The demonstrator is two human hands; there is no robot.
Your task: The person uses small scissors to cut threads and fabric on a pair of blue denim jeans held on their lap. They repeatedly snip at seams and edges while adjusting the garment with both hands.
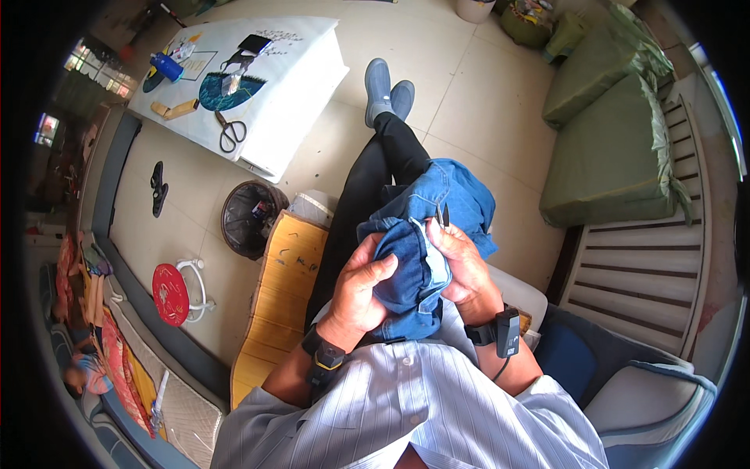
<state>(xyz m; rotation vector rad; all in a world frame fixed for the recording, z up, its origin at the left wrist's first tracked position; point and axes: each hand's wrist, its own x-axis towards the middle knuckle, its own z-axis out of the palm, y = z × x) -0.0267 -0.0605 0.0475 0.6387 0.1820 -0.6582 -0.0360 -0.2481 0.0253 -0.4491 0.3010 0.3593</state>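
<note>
A blue denim garment lies bunched across my lap, its lighter inner side and a seam turned up between my hands. My left hand grips the folded denim from the left, thumb on top. On the other side, my right hand pinches the pale seam edge. Small thread snips stick up from its fingers, blade tips pointing away from me. The handle of the snips is hidden in the hand.
Ahead on the left, a white-covered table bears large black-handled scissors and a blue bottle. A waste bin stands beside a yellow bamboo mat. Green cushions rest on a slatted bench at right.
</note>
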